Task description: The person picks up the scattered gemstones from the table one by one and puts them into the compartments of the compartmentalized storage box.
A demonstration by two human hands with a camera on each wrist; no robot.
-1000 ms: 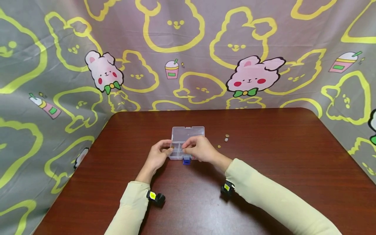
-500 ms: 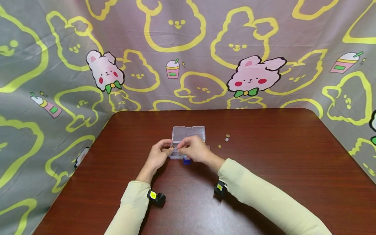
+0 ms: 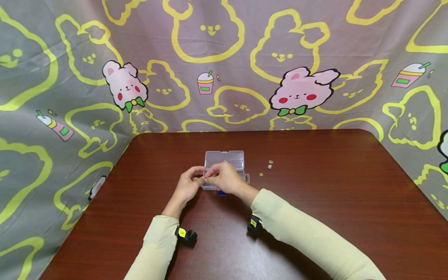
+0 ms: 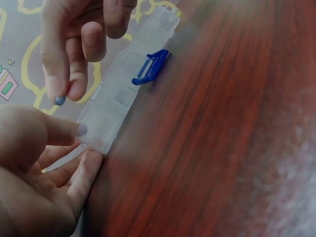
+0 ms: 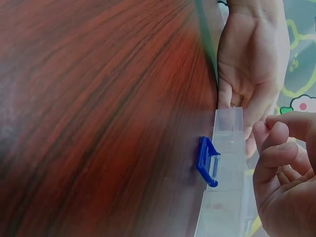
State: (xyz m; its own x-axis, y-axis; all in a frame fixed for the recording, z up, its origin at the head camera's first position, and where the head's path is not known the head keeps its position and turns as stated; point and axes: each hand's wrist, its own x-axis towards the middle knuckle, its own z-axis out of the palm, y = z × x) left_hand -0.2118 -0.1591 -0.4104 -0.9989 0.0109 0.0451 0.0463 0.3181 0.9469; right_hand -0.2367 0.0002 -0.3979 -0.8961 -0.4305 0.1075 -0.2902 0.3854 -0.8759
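A clear plastic compartment box (image 4: pixel 116 94) stands on the table, its transparent lid (image 3: pixel 224 160) raised at the back and a blue latch (image 4: pixel 152 68) hanging at its front. My left hand (image 3: pixel 187 184) grips the box's left end, thumb at the wall and fingers around the corner. Above that end, my right hand (image 3: pixel 225 179) pinches a small shiny blue-grey bead (image 4: pixel 60 100) between thumb and forefinger. In the right wrist view the fingertips hide most of the bead. In the head view the right hand covers much of the compartments.
Right of the box lie a tan small piece (image 3: pixel 271 161), a whitish one (image 3: pixel 270 167) and a yellowish one (image 3: pixel 261 174). A patterned cloth (image 3: pixel 238 70) hangs behind the dark red wooden table (image 3: pixel 315 186).
My right hand has moved left across the box to its left end, close to my left thumb, uncovering the box's right side. The left hand stays in place.
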